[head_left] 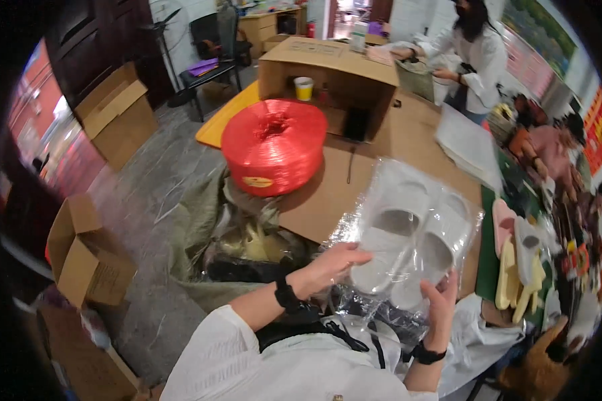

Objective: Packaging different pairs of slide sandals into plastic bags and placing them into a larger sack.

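Note:
A pair of white slide slippers lies side by side in a clear plastic bag, held up in front of me over the near part of the table. My left hand grips the bag's lower left edge, its thumb pointing across the plastic. On the lower right side, my right hand is closed around the bag's edge, thumb up beside a slipper. Loose crinkled plastic hangs down between both hands. Left of the bag, an open woven sack holds bagged footwear, one pair yellowish and some of it dark.
On the table sit a big roll of red plastic twine and an open cardboard box with a yellow cup inside. Clear bags are stacked at right, near loose slippers. A co-worker handles a sack at the far right.

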Motion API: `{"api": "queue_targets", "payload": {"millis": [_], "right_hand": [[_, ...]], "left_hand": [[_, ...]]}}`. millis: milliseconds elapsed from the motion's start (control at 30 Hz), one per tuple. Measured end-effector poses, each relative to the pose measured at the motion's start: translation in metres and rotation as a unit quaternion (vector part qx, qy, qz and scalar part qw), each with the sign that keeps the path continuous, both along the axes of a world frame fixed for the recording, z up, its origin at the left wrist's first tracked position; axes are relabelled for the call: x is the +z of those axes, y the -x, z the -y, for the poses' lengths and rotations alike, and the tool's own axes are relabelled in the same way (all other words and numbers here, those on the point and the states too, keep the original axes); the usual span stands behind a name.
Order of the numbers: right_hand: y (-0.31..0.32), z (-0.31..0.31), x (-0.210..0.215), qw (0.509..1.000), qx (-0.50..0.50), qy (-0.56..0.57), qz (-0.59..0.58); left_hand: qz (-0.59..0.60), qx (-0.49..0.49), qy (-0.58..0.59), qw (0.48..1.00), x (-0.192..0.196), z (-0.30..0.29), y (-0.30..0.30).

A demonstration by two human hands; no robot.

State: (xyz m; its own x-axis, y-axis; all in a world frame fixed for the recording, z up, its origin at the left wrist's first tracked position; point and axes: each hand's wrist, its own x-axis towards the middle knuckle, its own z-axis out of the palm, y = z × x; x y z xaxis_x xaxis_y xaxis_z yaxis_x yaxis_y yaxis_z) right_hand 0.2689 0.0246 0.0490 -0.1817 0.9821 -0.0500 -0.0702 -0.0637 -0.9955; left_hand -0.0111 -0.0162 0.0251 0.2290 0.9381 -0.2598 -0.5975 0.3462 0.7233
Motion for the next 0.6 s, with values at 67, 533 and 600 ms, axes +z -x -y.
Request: {"api": "queue_targets", "payload": {"millis": [67, 533, 600], "right_hand": [[0.013, 0.002, -0.013, 0.996, -0.021, -0.078, 0.032], [0.109, 0.038, 0.01, 0.88, 0.406, -0.2, 0.145], [0.129, 0.046, 0.01, 0.797, 0.512, -0.186, 0.26]], "left_hand": [[0.076, -0.017, 0.023, 0.997, -0.014, 0.005, -0.012], [-0.439, 0.191, -0.088, 0.874, 0.046, 0.164, 0.142], [-0.551, 0.266, -0.071, 0.788, 0.047, 0.203, 0.181]]}}
